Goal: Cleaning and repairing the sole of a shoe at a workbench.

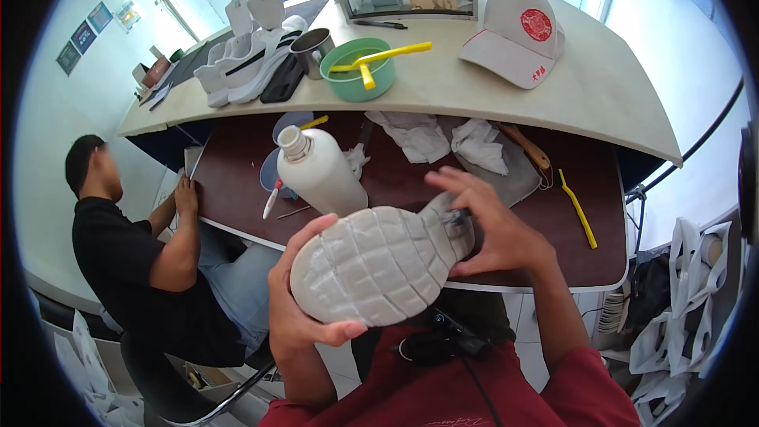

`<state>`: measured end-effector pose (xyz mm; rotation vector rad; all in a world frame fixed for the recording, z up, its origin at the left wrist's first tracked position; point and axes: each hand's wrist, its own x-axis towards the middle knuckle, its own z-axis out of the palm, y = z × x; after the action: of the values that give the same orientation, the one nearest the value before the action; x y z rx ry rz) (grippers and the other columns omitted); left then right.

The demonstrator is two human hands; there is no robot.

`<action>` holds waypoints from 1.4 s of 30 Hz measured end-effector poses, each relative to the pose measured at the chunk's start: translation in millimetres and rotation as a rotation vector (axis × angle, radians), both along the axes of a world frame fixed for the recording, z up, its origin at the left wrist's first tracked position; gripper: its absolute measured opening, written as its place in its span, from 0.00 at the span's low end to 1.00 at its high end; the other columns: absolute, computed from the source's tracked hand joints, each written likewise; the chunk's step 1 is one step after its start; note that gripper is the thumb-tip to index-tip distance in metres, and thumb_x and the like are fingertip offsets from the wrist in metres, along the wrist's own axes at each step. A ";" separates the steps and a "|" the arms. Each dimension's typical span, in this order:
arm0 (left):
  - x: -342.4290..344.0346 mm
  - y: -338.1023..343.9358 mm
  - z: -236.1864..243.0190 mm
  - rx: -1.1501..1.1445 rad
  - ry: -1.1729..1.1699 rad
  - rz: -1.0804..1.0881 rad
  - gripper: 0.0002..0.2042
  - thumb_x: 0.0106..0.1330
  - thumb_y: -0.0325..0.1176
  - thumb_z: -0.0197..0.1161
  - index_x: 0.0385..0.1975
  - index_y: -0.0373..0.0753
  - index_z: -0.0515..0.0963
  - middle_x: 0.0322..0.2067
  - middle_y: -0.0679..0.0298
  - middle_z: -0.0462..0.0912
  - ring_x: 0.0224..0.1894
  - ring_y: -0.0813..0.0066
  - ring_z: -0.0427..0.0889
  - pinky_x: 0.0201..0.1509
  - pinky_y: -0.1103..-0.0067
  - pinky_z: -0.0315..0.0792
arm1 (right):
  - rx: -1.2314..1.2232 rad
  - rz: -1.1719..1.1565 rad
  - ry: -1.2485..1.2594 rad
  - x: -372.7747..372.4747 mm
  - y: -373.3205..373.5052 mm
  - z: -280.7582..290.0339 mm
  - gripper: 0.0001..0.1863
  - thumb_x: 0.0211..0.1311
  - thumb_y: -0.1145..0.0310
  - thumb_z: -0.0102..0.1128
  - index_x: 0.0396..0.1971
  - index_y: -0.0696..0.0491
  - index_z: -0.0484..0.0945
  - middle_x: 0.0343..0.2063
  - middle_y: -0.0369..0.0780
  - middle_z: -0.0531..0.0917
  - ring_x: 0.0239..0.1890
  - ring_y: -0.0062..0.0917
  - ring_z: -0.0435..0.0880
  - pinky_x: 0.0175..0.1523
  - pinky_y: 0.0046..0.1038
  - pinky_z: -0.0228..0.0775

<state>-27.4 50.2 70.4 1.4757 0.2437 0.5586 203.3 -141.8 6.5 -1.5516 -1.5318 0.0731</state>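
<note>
L hand [294, 324] grasps the broad end of the pale gridded piece [368, 261], fingers over the top edge, thumb below, prob. to carry the wt & leave the grooved face clear. R hand [500, 233] curves its fingers around the narrow end; can't tell if they grip or just steady it. Piece is held up by the near edge of the bench [399, 186], approx. mid-length, prob. for easy access from both sides. White bottle [322, 170] stands just behind, uncapped, so prob. kept handy. Yellow-handled tool [579, 209] lies nr the bench's R edge, apart from both hands.
</note>
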 end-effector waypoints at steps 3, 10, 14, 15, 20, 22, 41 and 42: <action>2.1 6.1 12.9 0.130 0.052 -0.079 0.53 0.29 0.39 0.85 0.63 0.28 0.70 0.58 0.51 0.78 0.59 0.63 0.78 0.65 0.71 0.69 | -0.155 0.102 0.080 0.0 3.8 1.1 0.41 0.30 0.66 0.82 0.51 0.54 0.72 0.54 0.40 0.79 0.62 0.39 0.75 0.68 0.39 0.63; 16.5 -15.3 53.3 1.094 -0.131 -0.068 0.35 0.42 0.39 0.80 0.56 0.38 0.79 0.61 0.47 0.73 0.59 0.51 0.78 0.63 0.64 0.72 | 0.042 -0.267 -0.101 -6.3 -53.7 10.9 0.27 0.28 0.68 0.78 0.31 0.53 0.71 0.52 0.42 0.83 0.56 0.42 0.80 0.65 0.46 0.69; 54.1 -14.8 7.0 0.591 -0.260 -0.025 0.20 0.59 0.34 0.70 0.52 0.37 0.80 0.51 0.50 0.82 0.54 0.55 0.82 0.60 0.66 0.74 | 0.036 -0.481 -0.201 -7.4 -116.9 11.0 0.27 0.28 0.67 0.78 0.28 0.53 0.67 0.52 0.44 0.84 0.55 0.47 0.81 0.64 0.47 0.69; 78.3 -17.5 -4.1 0.516 -0.116 -0.101 0.16 0.65 0.28 0.64 0.52 0.36 0.79 0.46 0.53 0.85 0.50 0.60 0.84 0.56 0.69 0.76 | 0.034 -0.607 -0.177 -10.4 -133.5 11.9 0.28 0.28 0.66 0.78 0.29 0.53 0.67 0.53 0.46 0.83 0.54 0.47 0.81 0.64 0.45 0.70; 204.4 -26.3 -98.6 0.935 -0.078 -0.027 0.23 0.66 0.35 0.67 0.58 0.33 0.72 0.54 0.49 0.76 0.59 0.47 0.74 0.63 0.64 0.69 | 0.180 -0.967 0.072 -32.6 -179.3 -6.0 0.32 0.27 0.59 0.78 0.31 0.53 0.66 0.53 0.51 0.81 0.51 0.41 0.82 0.58 0.36 0.71; 237.7 -31.1 -115.1 1.108 -0.021 0.096 0.22 0.66 0.37 0.67 0.56 0.34 0.74 0.55 0.50 0.76 0.59 0.47 0.73 0.63 0.64 0.69 | 0.169 -1.020 0.053 -43.4 -191.6 -6.9 0.32 0.27 0.59 0.78 0.31 0.53 0.65 0.53 0.50 0.81 0.51 0.39 0.82 0.58 0.35 0.71; 212.7 -26.0 -93.6 1.315 0.010 -0.038 0.21 0.62 0.40 0.70 0.51 0.37 0.77 0.51 0.52 0.75 0.56 0.51 0.74 0.59 0.61 0.71 | 0.257 -1.026 0.006 -37.9 -157.7 -2.9 0.32 0.27 0.64 0.82 0.30 0.54 0.66 0.53 0.49 0.81 0.51 0.42 0.82 0.54 0.37 0.74; 232.2 -29.6 -112.2 1.403 0.026 -0.076 0.24 0.63 0.43 0.69 0.56 0.38 0.75 0.57 0.51 0.74 0.60 0.53 0.74 0.60 0.62 0.72 | 0.277 -0.990 -0.033 -37.7 -147.4 -0.1 0.32 0.27 0.64 0.83 0.29 0.55 0.67 0.52 0.50 0.82 0.51 0.44 0.82 0.54 0.38 0.75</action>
<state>204.7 20.6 -41.8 2.8229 -0.2726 0.6729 165.6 -289.2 6.5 -1.9028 -0.6192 -0.6934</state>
